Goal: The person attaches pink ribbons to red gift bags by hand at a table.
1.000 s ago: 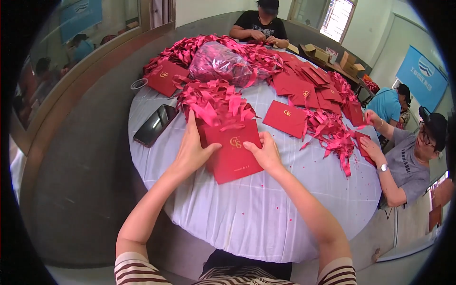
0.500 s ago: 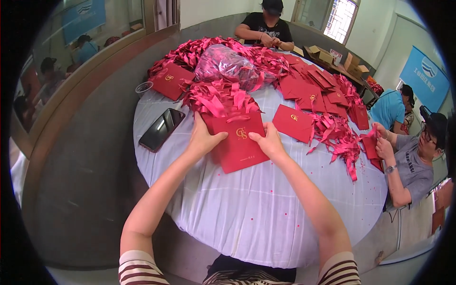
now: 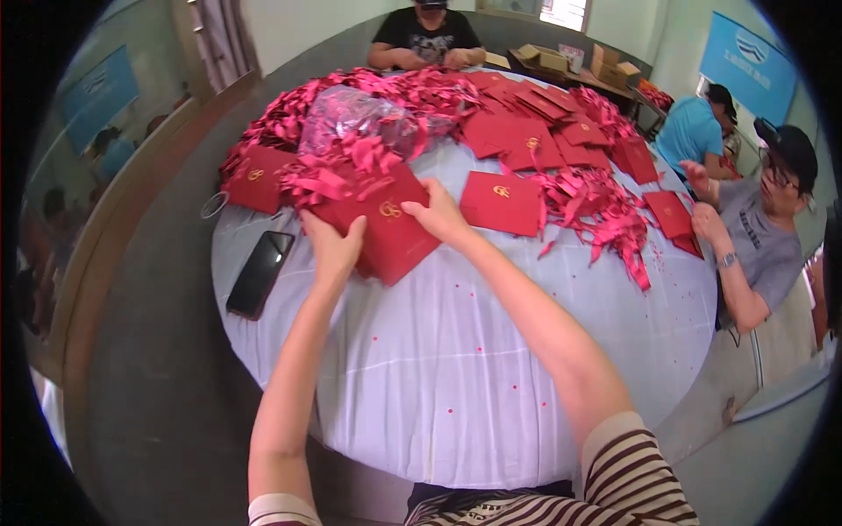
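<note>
A red gift bag [image 3: 399,241] with a gold emblem lies flat and tilted between my hands, apparently on top of one or more others. My left hand [image 3: 331,247] grips its left side, thumb on top. My right hand [image 3: 436,213] holds the right edge, thumb on the front and fingers underneath. Pink-red ribbons [image 3: 338,175] bunch at the bag's far end, and where they attach is hidden. Close by on the left lies another red bag [image 3: 257,180]. To the right, a single flat red bag [image 3: 502,203] rests beside a tangle of ribbons [image 3: 601,210].
A black phone [image 3: 260,274] and a clear plastic cup [image 3: 215,204] are at the left edge of the cloth-covered round table [image 3: 421,377]. Beyond are a clear plastic bag [image 3: 351,123] and piled red bags [image 3: 561,123]. Co-workers sit across [image 3: 427,44] and at right [image 3: 759,219].
My hands have pushed the bag farther from me, toward the ribbon heap, and turned it counterclockwise. My view has shifted. The co-worker at right has raised one hand off the ribbon.
</note>
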Motion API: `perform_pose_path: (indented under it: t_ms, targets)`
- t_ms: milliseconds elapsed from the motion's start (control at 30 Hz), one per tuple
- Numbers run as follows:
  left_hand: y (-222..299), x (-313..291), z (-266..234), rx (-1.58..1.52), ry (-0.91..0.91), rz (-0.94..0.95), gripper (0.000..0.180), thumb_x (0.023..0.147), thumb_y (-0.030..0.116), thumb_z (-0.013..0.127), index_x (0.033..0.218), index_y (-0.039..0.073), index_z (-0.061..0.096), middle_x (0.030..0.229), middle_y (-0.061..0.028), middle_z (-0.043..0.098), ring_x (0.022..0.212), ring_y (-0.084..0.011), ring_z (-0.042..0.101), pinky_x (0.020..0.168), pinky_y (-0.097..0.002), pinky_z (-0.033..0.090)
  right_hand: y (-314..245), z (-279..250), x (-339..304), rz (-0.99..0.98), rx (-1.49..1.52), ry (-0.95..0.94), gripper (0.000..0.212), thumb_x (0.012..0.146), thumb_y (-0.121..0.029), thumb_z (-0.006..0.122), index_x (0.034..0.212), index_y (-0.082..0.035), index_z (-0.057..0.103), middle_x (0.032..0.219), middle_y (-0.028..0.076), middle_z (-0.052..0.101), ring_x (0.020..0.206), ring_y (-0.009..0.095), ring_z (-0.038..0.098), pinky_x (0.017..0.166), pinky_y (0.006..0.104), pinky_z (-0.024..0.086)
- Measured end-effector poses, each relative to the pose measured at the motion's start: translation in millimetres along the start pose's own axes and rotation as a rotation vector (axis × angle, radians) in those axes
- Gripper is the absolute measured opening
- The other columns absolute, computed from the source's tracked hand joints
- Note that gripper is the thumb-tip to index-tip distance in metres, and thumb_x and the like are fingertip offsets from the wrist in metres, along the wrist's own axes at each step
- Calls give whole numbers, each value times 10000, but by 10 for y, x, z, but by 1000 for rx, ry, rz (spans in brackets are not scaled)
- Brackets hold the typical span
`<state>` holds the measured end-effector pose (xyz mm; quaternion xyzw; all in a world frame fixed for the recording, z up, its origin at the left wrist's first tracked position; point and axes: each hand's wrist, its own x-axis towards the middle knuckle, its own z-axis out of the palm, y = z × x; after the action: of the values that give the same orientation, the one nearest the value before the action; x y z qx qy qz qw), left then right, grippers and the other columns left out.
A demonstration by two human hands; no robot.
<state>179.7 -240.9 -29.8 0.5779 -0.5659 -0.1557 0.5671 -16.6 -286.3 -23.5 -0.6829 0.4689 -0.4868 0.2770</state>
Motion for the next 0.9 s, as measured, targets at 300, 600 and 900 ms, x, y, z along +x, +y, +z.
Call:
perform_pose_path:
  t_ms: [300, 600, 900]
  targets:
    - [365, -210, -73, 83, -49, 103, 1019, 739, 319, 774, 1423, -88, 138, 1441, -283, 264, 1353, -358, 276, 1109, -385, 248, 106, -1237, -199, 120, -740, 382, 419, 794, -271, 701, 1029, 37, 544, 1071, 254, 572, 1015, 387, 564, 844, 466, 472]
    - [967, -869, -91, 341, -66, 404, 840, 826, 164, 680, 1445, -43, 151, 1478, -321, 154, 1367, -448, 212, 1122, -452, 208, 169, -1568, -517, 420, -715, 153, 618, 694, -496, 748, 957, 47, 612, 982, 237, 651, 941, 378, 632, 779, 461, 504]
    - [1381, -1229, 14, 269, -347, 300, 645, 843, 169, 664, 1380, 16, 341, 1441, -249, 290, 1332, -393, 320, 1076, -422, 307, 323, -1822, -564, 446, -278, 249, 415, 633, -279, 836, 830, 27, 637, 834, 114, 672, 746, 215, 636, 666, 336, 495]
